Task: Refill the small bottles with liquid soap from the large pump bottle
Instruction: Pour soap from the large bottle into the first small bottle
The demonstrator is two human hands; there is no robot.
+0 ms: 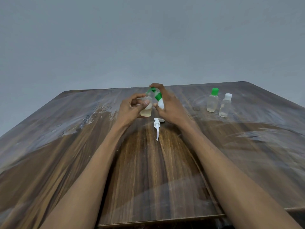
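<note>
My left hand point(131, 108) grips a small clear bottle point(146, 109) that stands on the table, uncapped, with pale yellow soap in its lower half. My right hand point(170, 104) holds the white pump bottle with a green collar point(159, 100), tilted left. A finger of that hand lies on the green pump head point(152, 89), whose spout points at the small bottle's mouth. Two more small bottles stand at the right: one with a green cap point(212, 100), one with a white cap point(225, 105).
A loose white pump part with a dip tube point(157, 127) lies on the wooden table point(148, 171) just in front of my hands. Wet patches and droplets spread over the table's left side point(92, 116). A plain grey wall stands behind.
</note>
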